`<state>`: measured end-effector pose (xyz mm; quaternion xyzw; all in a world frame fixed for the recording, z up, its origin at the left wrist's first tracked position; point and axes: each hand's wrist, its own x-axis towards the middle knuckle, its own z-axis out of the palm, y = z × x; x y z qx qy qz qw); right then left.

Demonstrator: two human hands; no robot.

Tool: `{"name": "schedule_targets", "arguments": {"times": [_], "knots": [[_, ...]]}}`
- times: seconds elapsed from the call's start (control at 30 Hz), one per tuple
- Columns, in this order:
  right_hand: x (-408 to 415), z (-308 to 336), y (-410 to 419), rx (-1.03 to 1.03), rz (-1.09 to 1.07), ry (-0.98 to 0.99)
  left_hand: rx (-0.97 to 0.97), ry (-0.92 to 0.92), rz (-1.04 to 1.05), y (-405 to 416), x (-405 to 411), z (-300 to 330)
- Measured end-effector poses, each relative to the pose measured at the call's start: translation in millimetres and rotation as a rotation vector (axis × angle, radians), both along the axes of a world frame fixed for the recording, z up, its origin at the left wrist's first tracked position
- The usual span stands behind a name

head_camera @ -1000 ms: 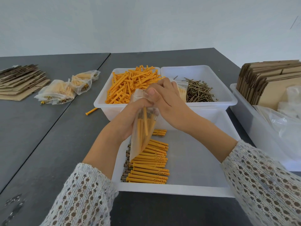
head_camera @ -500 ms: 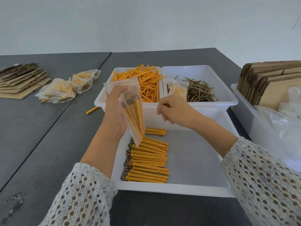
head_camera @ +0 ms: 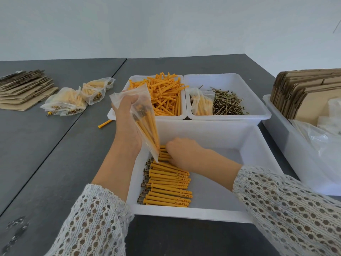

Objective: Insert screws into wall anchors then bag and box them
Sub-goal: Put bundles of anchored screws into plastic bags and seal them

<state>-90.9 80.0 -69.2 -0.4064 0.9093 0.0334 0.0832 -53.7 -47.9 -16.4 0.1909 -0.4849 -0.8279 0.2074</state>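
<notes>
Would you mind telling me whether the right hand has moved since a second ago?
Yes. The right hand has dropped from the top of the bag into the front bin, onto the row of assembled anchors.

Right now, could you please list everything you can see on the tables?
Front tray: one, white, nearest.
Assembled anchors: one row, orange, front tray's left.
Loose anchors: heap, orange, rear left tray.
Screws: heap, brass, rear right tray.
Filled bags: several, clear, left.
Flat cardboard: stacks, brown, far left and right.
Stray anchor: one, orange, tabletop.
Held bag: one, clear, left hand.
Right hand: on anchor row.
</notes>
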Motion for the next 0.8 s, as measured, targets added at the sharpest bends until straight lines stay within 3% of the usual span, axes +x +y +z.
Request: {"name": "schedule_targets", "arguments": {"times": [0.1, 0.4, 0.5, 0.6, 0.7, 0.8], "knots": [[1, -1, 1, 0.070, 0.000, 0.038, 0.003, 0.004, -0.004, 0, 1, 0], [-17, 9, 18, 0.063, 0.010, -0.176, 0.019, -0.013, -0.010, -2, 1, -1], [-29, 22, 31, -0.031, -0.021, -0.248, 0.022, -0.008, -0.023, -5, 3, 0], [-37, 37, 45, -0.341, -0.101, -0.349, 0.010, 0.032, -0.065, -5, 4, 1], [-38, 52, 51, -0.826, -0.203, -0.350, -0.006, 0.047, -0.123, -7, 4, 0], [-36, 65, 50, -1.348, -0.276, -0.403, -0.016, -0.010, -0.341, -6, 4, -1]]}}
